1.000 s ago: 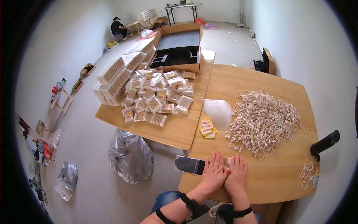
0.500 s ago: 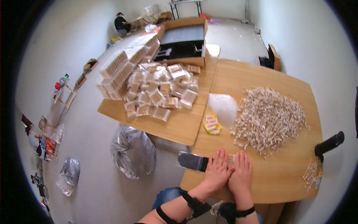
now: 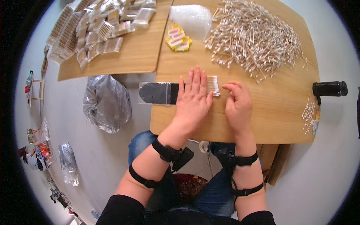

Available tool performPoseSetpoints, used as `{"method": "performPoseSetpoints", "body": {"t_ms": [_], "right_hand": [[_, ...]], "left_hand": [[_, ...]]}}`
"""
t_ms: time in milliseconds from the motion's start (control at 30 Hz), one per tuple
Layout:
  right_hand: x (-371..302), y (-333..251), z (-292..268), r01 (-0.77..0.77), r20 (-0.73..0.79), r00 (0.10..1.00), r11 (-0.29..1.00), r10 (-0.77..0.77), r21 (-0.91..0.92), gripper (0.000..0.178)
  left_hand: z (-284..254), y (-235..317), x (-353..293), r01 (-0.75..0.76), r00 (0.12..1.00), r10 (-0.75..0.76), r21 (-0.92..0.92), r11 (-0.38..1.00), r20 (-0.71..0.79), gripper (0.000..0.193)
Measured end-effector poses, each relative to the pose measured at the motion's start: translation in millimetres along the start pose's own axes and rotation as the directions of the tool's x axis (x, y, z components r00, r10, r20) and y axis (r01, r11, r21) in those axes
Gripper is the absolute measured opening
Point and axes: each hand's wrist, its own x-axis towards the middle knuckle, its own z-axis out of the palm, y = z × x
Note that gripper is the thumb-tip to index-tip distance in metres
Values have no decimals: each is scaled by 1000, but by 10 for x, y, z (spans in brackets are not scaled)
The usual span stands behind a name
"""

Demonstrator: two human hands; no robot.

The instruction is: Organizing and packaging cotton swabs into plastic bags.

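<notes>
My left hand (image 3: 193, 101) lies flat with its fingers stretched out, palm down across a row of cotton swabs (image 3: 214, 85). The white tips of the swabs stick out on its right side. Left of that hand, a flat black piece with a rounded end (image 3: 154, 93) rests in a clear plastic sleeve and overhangs the table edge; its right end is partly covered by my fingers. My right hand (image 3: 239, 107) stays just right of the swab row, apart from it. Its fingers are curled in, and nothing shows between them.
A large heap of loose cotton swabs (image 3: 258, 37) lies at the far right. Clear plastic bags (image 3: 191, 18) and yellow cards (image 3: 178, 40) sit far of my left hand. Filled swab packets (image 3: 99, 30) cover the left table. A black cylinder (image 3: 329, 89) stands at the right edge.
My right hand has lifted off the swabs, moved right and curled its fingers. My left hand still lies flat over the row. The view has tilted down.
</notes>
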Motion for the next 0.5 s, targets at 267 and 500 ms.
{"method": "performPoseSetpoints", "body": {"t_ms": [267,500], "right_hand": [[-57,-83,17,-73,38,997,996,72,49,22],[-49,-52,10,-59,17,998,998,60,-3,20]], "left_hand": [[-62,-55,-61,7,1000,-8,57,998,12,66],[-51,-10,-45,14,1000,-14,39,999,11,66]]}}
